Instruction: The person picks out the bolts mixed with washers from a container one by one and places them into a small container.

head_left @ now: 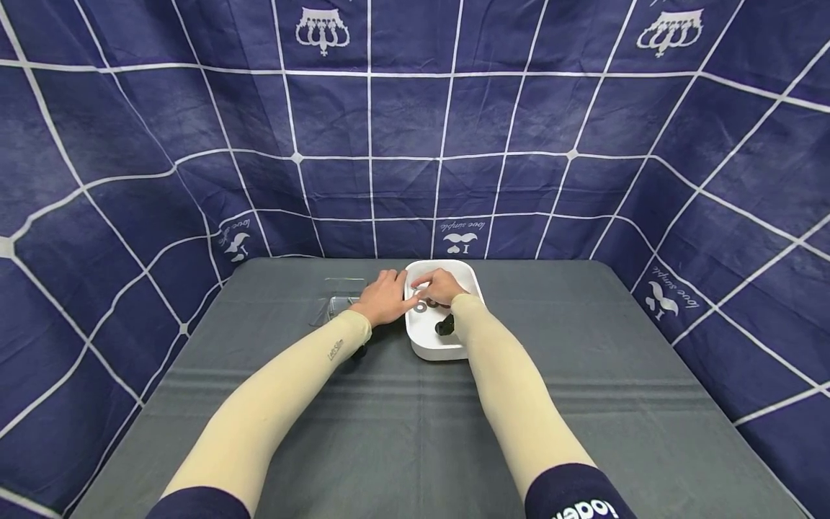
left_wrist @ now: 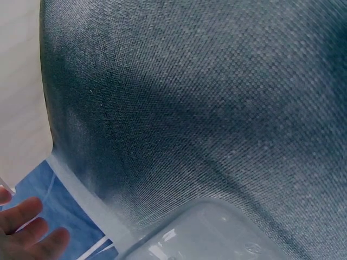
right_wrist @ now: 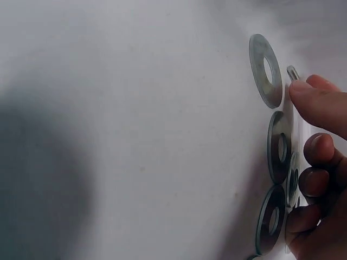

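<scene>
A white tray [head_left: 436, 352] stands near the far edge of the table. Over its inside, my right hand [head_left: 444, 287] pinches a small metal piece [right_wrist: 293, 72] between thumb and forefinger; it looks like a washer seen edge-on. Several flat metal washers [right_wrist: 258, 70] lie on the tray floor close to that hand, in a rough row. At the tray's left rim, my left hand [head_left: 382, 297] rests with fingers extended and grips nothing visible. Its fingertips [left_wrist: 30, 207] show beside the pale tray wall [left_wrist: 21, 81] in the left wrist view.
Left of the tray, partly behind the left wrist, sits a clear plastic box [left_wrist: 209, 233]. A black object [head_left: 444, 326] lies in the tray beside the right wrist. Grey cloth [head_left: 415, 432] covers the table, and a blue curtain [head_left: 402, 187] hangs behind.
</scene>
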Tool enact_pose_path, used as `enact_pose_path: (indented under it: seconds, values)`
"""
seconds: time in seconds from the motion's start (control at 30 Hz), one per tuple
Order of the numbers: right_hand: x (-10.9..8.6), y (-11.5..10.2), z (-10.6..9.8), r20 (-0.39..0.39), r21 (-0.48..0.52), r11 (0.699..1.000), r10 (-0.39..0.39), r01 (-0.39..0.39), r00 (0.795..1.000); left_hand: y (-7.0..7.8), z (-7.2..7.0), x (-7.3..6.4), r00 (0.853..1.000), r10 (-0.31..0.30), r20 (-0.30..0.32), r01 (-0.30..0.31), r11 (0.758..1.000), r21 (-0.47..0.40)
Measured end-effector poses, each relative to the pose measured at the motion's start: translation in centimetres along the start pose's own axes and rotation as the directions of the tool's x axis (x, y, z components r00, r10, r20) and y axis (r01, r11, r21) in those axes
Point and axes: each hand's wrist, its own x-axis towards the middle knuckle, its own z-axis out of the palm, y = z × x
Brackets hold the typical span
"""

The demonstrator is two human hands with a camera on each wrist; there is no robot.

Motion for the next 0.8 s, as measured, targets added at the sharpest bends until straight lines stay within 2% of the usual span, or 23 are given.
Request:
enact_pose_path:
  seconds: [0.23, 0.47, 0.8]
  values:
    - [-0.6, -0.16, -0.04, -0.012, 0.065, 0.997, 0.051, -0.05, 0.999, 0.16, -0.15, -0.1, 1.0, 0.003, 0.003, -0.003, 1.0, -0.004]
    - [-0.95, -0.14, 0.34, -0.07, 0.035, 0.999, 0.021, -0.018, 0.997, 0.19, -0.26, -0.41, 1.0, -0.002, 0.015, 0.002, 1.0, 0.006]
    - [-0.77, -0.09, 0.4, -0.095, -0.03, 0.999, 0.02, -0.023, 0.995, 0.14, -0.39, -0.36, 1.0, -0.007, 0.025, 0.006, 1.0, 0.016]
